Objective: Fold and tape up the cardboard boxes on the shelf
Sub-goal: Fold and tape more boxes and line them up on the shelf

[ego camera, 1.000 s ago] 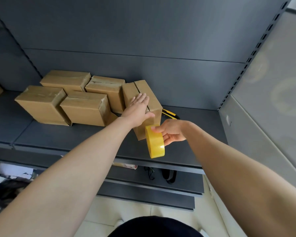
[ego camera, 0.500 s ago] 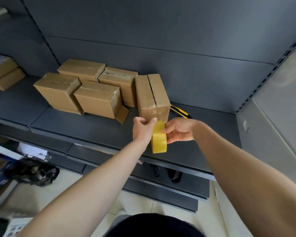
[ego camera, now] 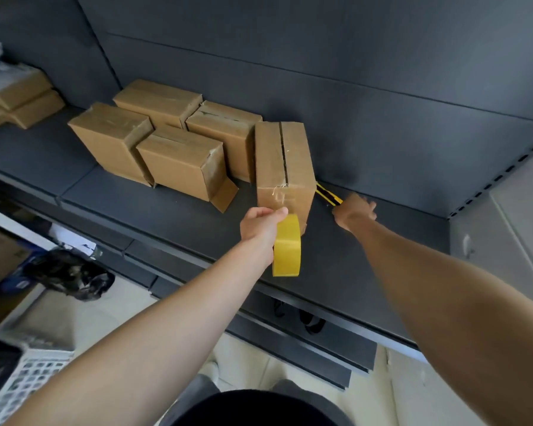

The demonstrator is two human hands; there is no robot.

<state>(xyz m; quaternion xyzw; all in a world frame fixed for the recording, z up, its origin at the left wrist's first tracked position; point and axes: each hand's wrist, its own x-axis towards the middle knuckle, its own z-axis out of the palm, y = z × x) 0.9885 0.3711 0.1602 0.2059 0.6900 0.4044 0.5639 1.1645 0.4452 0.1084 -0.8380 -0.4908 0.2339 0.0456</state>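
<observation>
On a dark grey metal shelf (ego camera: 197, 222), seen from above by the person working at it, a few flat brown parcels (ego camera: 19, 99) were stacked at the far left. Below that end, on the pale floor, lay a crumpled black plastic bag (ego camera: 71, 276) and the corner of a white lattice basket (ego camera: 28, 376).

Further right, a cluster of four cardboard boxes (ego camera: 166, 142) sat close together against the back panel. The front one had a side flap hanging loose at its lower right corner.

Just beside them stood the tall cardboard box (ego camera: 285, 161), its two top flaps folded down with a dark slit showing between them. A shiny, wrinkled patch marked the near end of that seam.

Directly in front of this box, the left hand (ego camera: 260, 224) held a yellow tape roll (ego camera: 286, 245) upright on its edge, fingers and thumb curled over the roll's top. The roll hung over the front part of the shelf.

To the right of the box, a yellow and black utility knife (ego camera: 326, 195) lay on the shelf, partly hidden behind the box. The right hand (ego camera: 356, 210) was at the knife's near end. It was blurred, so I cannot tell whether its fingers were spread or closed.
</observation>
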